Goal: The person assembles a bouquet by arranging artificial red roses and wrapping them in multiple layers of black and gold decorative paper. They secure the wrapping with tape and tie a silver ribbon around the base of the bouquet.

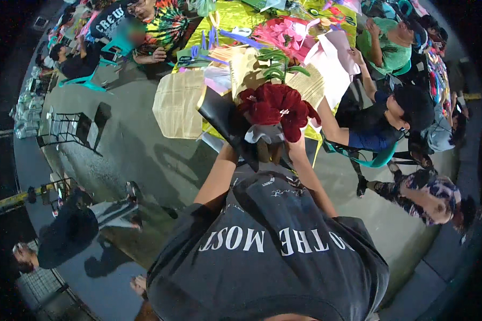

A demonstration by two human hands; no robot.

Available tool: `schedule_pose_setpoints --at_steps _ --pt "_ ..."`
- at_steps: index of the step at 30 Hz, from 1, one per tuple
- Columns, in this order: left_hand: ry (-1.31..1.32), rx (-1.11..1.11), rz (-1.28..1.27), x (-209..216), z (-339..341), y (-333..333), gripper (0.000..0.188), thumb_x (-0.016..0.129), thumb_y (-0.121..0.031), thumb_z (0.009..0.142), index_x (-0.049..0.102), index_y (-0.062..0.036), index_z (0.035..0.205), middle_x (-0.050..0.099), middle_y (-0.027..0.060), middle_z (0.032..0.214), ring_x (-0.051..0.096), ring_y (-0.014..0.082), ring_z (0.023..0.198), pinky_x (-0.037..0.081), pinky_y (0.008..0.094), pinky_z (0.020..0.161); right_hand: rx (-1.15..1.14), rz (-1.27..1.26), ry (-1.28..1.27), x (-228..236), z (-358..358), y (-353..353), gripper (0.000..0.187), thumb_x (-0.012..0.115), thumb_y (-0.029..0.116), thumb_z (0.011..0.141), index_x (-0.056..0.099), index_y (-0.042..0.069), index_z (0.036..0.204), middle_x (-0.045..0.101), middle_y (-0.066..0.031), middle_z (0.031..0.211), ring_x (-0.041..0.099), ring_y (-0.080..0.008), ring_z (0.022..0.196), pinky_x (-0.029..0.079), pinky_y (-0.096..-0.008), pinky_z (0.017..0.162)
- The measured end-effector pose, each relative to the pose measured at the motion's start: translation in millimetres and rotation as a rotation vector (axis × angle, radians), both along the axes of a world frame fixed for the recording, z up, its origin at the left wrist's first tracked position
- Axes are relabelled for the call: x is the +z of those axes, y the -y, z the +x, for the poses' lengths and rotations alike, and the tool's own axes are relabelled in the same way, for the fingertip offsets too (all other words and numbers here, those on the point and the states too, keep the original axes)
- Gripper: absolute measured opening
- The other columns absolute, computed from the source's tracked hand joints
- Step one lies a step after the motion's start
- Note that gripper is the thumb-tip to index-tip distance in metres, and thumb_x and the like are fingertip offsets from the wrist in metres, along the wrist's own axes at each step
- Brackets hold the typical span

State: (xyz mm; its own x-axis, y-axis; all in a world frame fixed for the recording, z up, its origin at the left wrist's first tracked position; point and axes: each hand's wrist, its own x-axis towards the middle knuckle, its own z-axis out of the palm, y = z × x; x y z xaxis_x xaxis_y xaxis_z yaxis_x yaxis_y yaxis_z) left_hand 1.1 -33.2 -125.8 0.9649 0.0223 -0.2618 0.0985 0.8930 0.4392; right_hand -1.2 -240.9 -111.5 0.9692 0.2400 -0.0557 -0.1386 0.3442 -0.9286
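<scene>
In front of my chest is a bouquet of large dark red flowers (280, 109) with looped green leaves (276, 67) above them. Whitish tissue (265, 133) gathers under the blooms, and a sheet of black wrapping paper (222, 119) folds up along the left side. Behind the blooms stands print-patterned tan paper (308, 85). My left hand (230, 151) is at the lower edge of the black paper, its fingers mostly hidden. On the other side, my right hand (296, 142) closes round the bouquet's base, partly covered by petals.
A yellow-covered table (227, 16) ahead bears pink flowers (289, 35), purple strips (243, 38) and more tan paper (178, 104). Close on the right, a seated person (377, 125) reaches to a pale sheet (334, 67). Other people sit around the table. A black metal frame (72, 128) stands left.
</scene>
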Motion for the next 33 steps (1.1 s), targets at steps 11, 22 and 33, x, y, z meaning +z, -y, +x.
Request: schedule_pose_setpoints --at_steps 11,22,33 --pt "0.107 0.043 0.918 62 -76 16 0.053 0.044 -0.037 0.103 0.039 -0.0050 0.146 0.051 0.0099 0.139 0.047 0.0221 0.129 0.036 0.0362 0.110 -0.269 -0.470 -0.022 53 17 -19 0.047 0.066 0.015 0.089 0.050 0.001 0.131 0.059 -0.0100 0.125 0.053 -0.0220 0.119 0.040 -0.0360 0.103" --pt "0.072 -0.098 0.919 69 -62 16 0.039 0.040 -0.013 0.105 0.038 -0.0032 0.143 0.052 0.0066 0.131 0.049 0.0159 0.120 0.036 0.0300 0.105 -0.185 -0.585 0.189 32 12 -21 0.051 0.066 0.016 0.087 0.050 0.003 0.134 0.056 -0.0107 0.133 0.053 -0.0240 0.122 0.038 -0.0373 0.105" --pt "0.456 -0.036 0.799 86 -56 22 0.053 0.057 0.003 0.089 0.036 -0.0030 0.137 0.053 0.0081 0.121 0.054 0.0160 0.111 0.045 0.0335 0.094 -0.198 -0.413 0.418 11 9 -25 0.051 0.069 0.007 0.083 0.050 0.001 0.130 0.055 -0.0117 0.127 0.056 -0.0235 0.114 0.043 -0.0374 0.099"
